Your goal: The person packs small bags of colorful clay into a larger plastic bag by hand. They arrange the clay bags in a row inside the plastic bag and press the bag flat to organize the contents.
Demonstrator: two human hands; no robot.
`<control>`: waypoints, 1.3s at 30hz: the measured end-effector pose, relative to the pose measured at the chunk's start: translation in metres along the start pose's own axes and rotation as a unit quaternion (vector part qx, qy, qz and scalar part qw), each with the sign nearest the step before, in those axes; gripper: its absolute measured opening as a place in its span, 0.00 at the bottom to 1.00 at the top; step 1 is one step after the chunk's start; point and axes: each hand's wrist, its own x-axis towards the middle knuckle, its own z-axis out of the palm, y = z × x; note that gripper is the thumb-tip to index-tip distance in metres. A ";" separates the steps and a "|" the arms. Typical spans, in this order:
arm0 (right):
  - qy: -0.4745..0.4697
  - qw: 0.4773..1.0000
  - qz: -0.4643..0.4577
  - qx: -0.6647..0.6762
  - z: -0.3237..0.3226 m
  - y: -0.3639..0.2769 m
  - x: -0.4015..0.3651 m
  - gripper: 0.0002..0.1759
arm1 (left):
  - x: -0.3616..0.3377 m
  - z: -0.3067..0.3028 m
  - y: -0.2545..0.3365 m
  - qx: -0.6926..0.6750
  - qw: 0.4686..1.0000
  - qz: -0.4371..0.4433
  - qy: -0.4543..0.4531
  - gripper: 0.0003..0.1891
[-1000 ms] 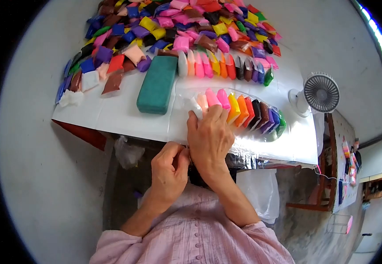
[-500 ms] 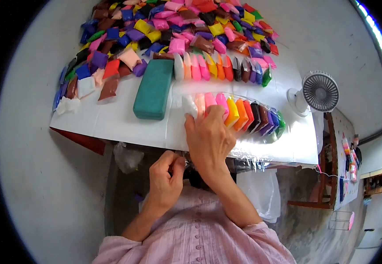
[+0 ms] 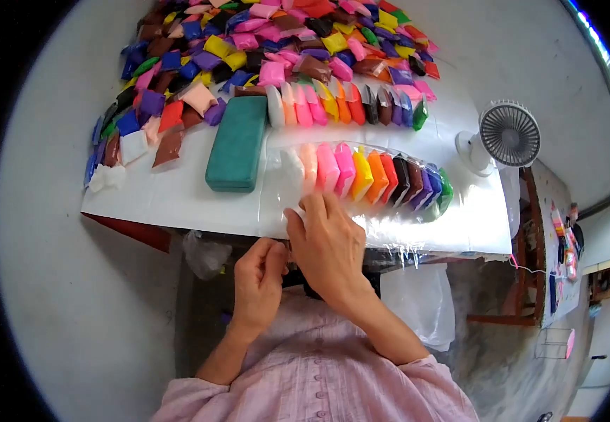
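A row of small colored packets [image 3: 361,176], running from white and pink to blue and green, stands inside a clear plastic bag [image 3: 389,228] near the table's front edge. My right hand [image 3: 329,243] rests at the bag's near side, below the pink packets, with thumb and fingers apart and nothing seen in its grasp. Just left of it, at the table edge, my left hand [image 3: 259,285] is closed in a pinch. What its fingertips hold, if anything, is hidden. Behind the bag is a second row of similar packets [image 3: 351,105].
A green rectangular case [image 3: 238,144] lies left of both rows. Loose colored packets [image 3: 270,42] are heaped across the back. At the right end stands a small fan [image 3: 509,133]. Plastic bags [image 3: 417,302] hang below the white tabletop [image 3: 178,190].
My right hand has drawn back toward me from the tops of the pink packets to the bag's near side. My left hand stays pinched at the table edge. The view has shifted slightly.
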 end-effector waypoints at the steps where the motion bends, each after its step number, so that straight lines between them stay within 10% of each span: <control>1: -0.008 1.000 0.008 -0.002 -0.009 0.001 -0.003 0.10 | -0.001 0.001 0.000 -0.026 1.000 -0.012 0.001 0.11; 39: -0.100 0.978 0.143 0.118 -0.111 0.090 0.009 0.12 | -0.010 0.023 -0.022 -0.165 0.976 -0.104 -0.094 0.16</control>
